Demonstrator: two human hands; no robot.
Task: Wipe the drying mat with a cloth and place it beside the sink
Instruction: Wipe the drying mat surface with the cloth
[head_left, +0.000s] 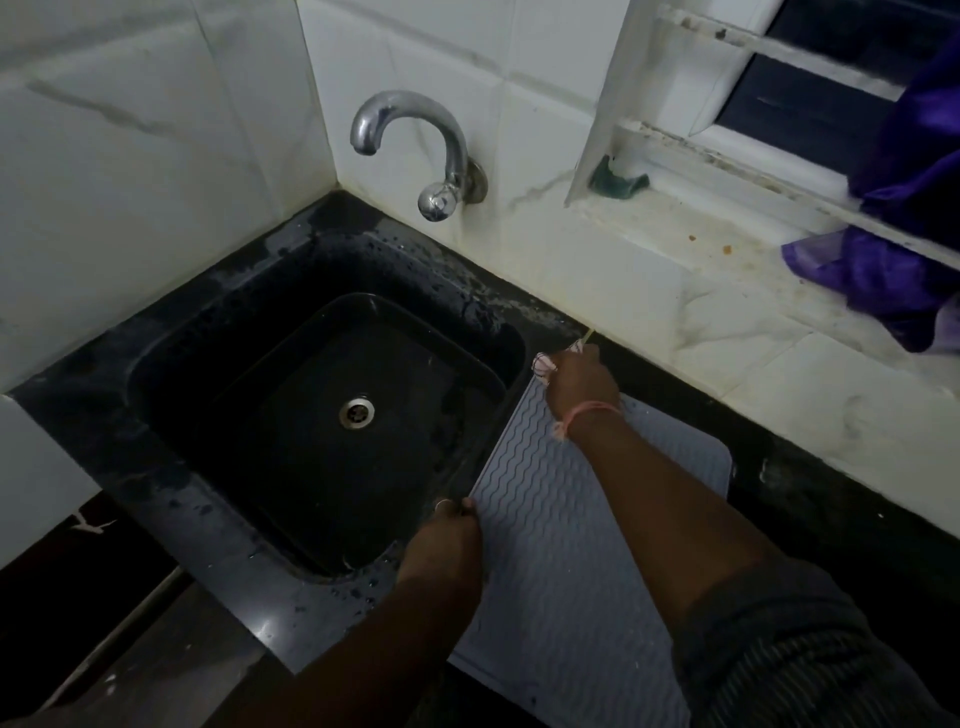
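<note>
Grey ribbed drying mat lay flat on black counter just beside sink, left hand pinched its sink-side edge, right hand gripped cloth at far corner, bare counter toward wall

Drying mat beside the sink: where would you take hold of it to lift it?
Pinch the drying mat by its thin edge along the sink side, from the left, where the left hand already sits. It lies flat on the counter, so only edges offer purchase.
</note>
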